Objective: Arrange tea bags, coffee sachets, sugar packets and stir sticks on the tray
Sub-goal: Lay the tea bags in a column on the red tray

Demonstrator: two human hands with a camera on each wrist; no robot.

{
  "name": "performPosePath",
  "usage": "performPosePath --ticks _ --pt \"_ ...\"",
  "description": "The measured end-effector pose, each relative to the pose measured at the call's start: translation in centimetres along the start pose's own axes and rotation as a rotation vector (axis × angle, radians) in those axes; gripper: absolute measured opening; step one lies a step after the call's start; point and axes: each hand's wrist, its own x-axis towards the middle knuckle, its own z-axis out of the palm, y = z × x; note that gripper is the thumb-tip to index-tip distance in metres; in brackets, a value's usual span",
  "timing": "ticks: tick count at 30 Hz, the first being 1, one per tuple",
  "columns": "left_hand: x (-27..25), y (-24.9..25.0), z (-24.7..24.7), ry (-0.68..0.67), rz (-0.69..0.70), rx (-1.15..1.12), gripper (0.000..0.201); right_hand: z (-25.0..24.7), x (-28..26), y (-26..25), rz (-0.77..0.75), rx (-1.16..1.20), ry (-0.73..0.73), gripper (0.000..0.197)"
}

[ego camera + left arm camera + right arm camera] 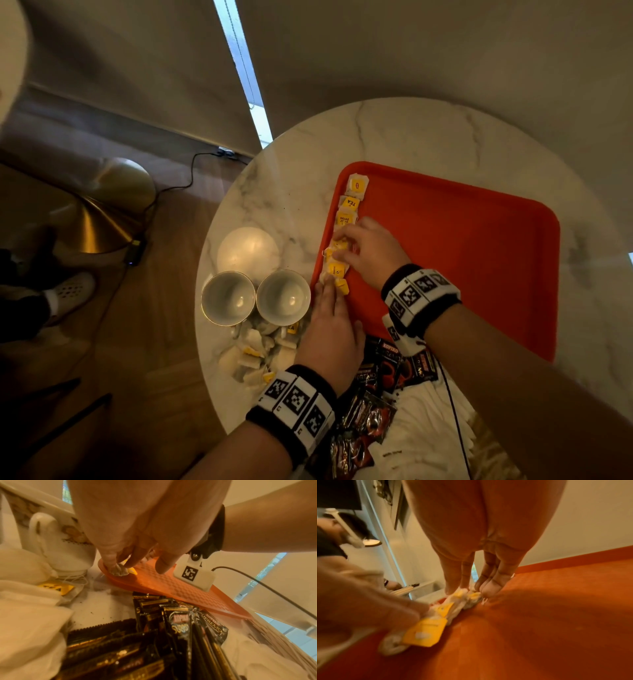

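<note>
A red tray [462, 257] lies on the round marble table [411, 130]. A row of tea bags with yellow tags [349, 205] runs along the tray's left edge. My right hand [342, 245] pinches a tea bag [465, 595] in the middle of that row between thumb and fingertips. My left hand [329, 284] lies flat, its straight fingers pressing the nearest tea bag [118, 570] at the row's near end. More tea bags [257, 353] are heaped by the cups, left of my left wrist. Black coffee sachets [376, 370] lie between my wrists at the table's near edge.
Two empty white cups [227, 298] [283, 296] and a white dome [248, 251] stand left of the tray. White packets [421, 428] lie near the sachets. A camera cable [452, 404] runs from my right wrist. Another person's shoe [72, 291] is on the floor at left.
</note>
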Motion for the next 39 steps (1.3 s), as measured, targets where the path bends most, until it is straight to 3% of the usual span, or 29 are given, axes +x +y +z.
performPosePath --ticks 3,10,18,27,32,34,39 --pt "-0.2 -0.2 0.4 -0.018 0.055 0.074 0.067 1.2 0.2 0.1 -0.003 -0.054 -0.045 0.028" --pt "-0.2 -0.3 -0.2 -0.138 0.039 0.221 0.067 0.2 1.5 -0.1 0.036 -0.007 0.030 0.031" --pt "0.5 -0.7 -0.3 -0.018 0.070 0.146 0.066 1.6 -2.2 0.7 0.079 0.068 0.007 0.033" --pt "1.0 -0.6 0.0 0.029 0.138 0.143 0.050 2.2 -1.8 0.0 0.129 0.224 0.119 0.039" --pt "0.8 -0.1 -0.9 0.058 0.162 0.248 0.037 2.6 -3.2 0.2 0.219 0.283 0.071 0.022" --pt "0.7 0.0 -0.8 0.107 0.180 0.251 0.043 2.6 -3.8 0.2 0.264 0.285 0.091 0.018" --pt "-0.1 -1.1 0.8 0.037 0.126 0.224 0.056 3.6 -4.6 -0.2 0.293 0.198 0.029 0.014"
